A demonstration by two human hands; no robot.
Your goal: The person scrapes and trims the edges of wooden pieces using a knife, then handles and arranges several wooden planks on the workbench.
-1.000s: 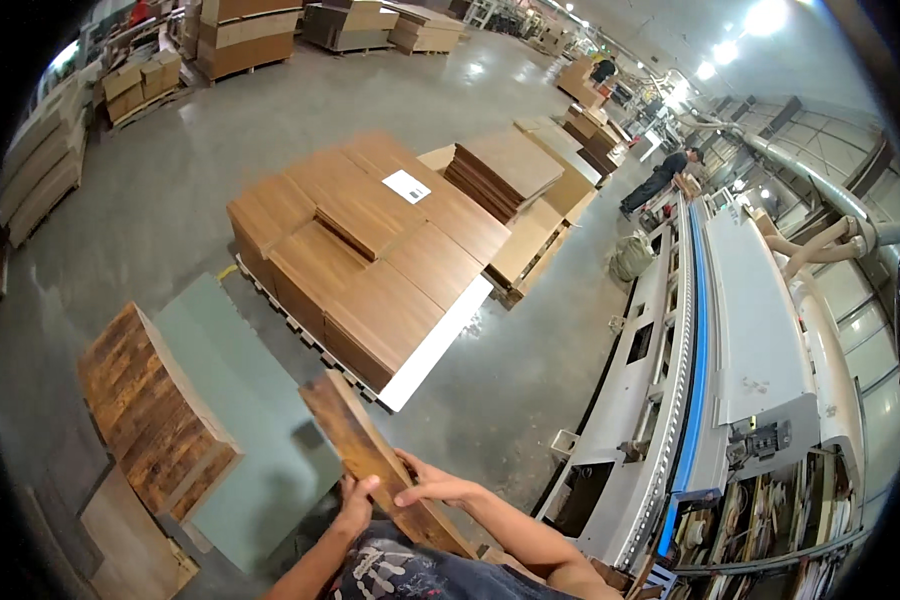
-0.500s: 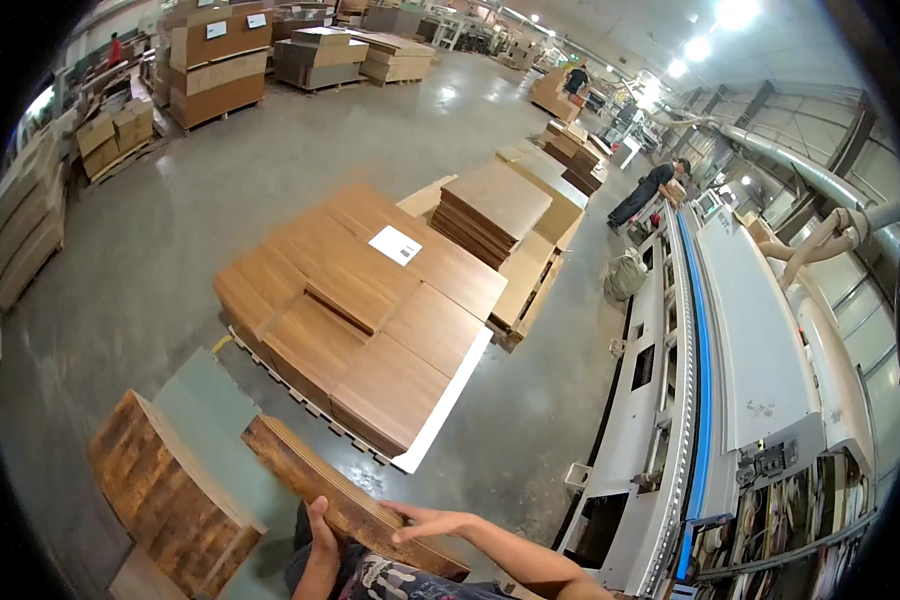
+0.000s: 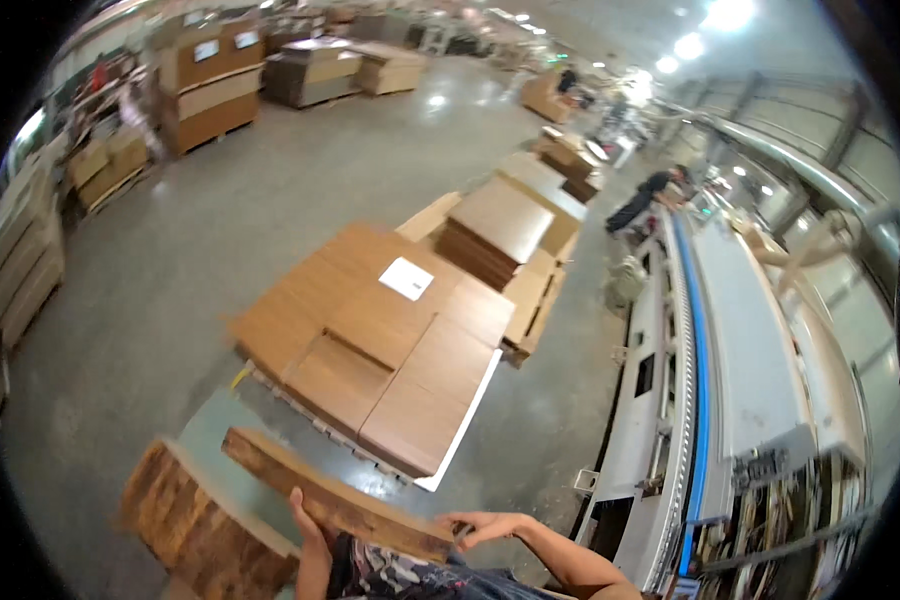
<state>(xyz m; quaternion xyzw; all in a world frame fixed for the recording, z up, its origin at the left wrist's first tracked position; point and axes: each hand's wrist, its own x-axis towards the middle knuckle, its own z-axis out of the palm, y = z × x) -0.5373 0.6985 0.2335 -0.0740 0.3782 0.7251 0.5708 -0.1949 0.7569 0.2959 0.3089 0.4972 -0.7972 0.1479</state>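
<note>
One brown wooden piece [image 3: 355,510] slants away leftward: my open right hand [image 3: 488,527] at its near end, left hand [image 3: 313,535] midway, grip unclear.

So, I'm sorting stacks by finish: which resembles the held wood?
The mottled stack at lower left, beside the left hand; like the held wood, it is blotchy dark brown, while the large mid-floor stack is plain, lighter brown.

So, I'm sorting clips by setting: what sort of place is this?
Probably a woodworking or panel-furniture factory floor: a pallet-borne stack of brown wood-look panels stands in the middle, more stacked panels lie behind it, and a long grey machine runs along the right.
</note>
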